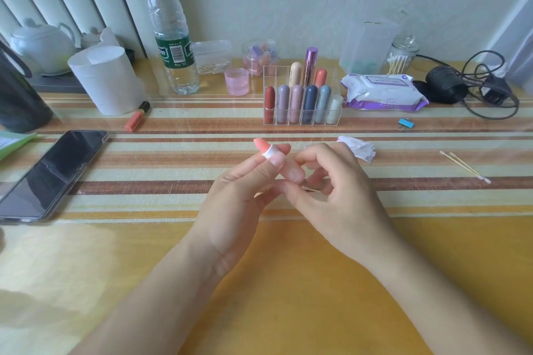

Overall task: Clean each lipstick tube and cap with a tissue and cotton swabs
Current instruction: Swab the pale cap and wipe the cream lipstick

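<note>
An uncapped pink lipstick tube (293,172) with a white collar is held just above the table, its coral tip (260,144) pointing up and left. My left hand (230,199) pinches it near the collar between thumb and forefinger. My right hand (343,190) grips the tube's lower end with curled fingertips. A crumpled white tissue (359,148) with a red smear lies just behind my right hand. Two cotton swabs (465,167) lie on the table to the right. I cannot see the tube's cap.
A clear organizer (301,119) holding several capped lipsticks stands behind the hands, with a wet-wipe pack (383,92) to its right. A phone (54,173), an orange lipstick (137,118), a paper roll (106,81) and a water bottle (173,37) stand left. Cables (484,86) lie far right.
</note>
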